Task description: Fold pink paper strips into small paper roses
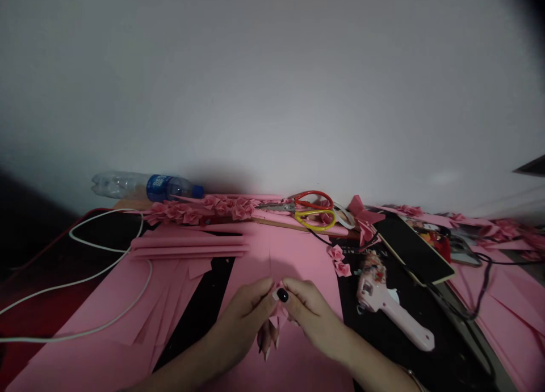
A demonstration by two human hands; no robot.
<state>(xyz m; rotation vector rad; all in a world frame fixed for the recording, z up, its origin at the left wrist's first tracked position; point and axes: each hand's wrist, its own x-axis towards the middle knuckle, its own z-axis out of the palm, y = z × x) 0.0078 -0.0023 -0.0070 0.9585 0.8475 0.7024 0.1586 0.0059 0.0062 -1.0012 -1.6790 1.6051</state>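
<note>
Hands: the left hand (242,318) and the right hand (313,318) are both closed in a pinch, with a small pink paper piece (267,336) grasped between them.

Held piece: it is gripped at the front middle of the desk (193,318), just above a pink paper sheet (255,261). Pointed folds are hung below the hands. A black-painted fingernail (282,295) is seen at the pinch.

Right wrist: a thin metal bracelet (411,374) is worn.

Left of the hands: pink paper strips (189,247) are laid on the desk, and a white cable (106,267) is looped beside them.

Back edge: a row of pink paper roses (200,208) is lined up by the wall (272,85). A plastic water bottle (147,187) is laid on its side behind them.

Bottle label: blue, with white lettering too small to be read.

Right of the hands: a pink hot glue gun (383,295) is laid on the desk, near two loose paper roses (338,261). A black phone (413,250) is placed further back.

Behind the sheet: scissors with red and yellow handles (313,204) are rested on pink paper.
</note>
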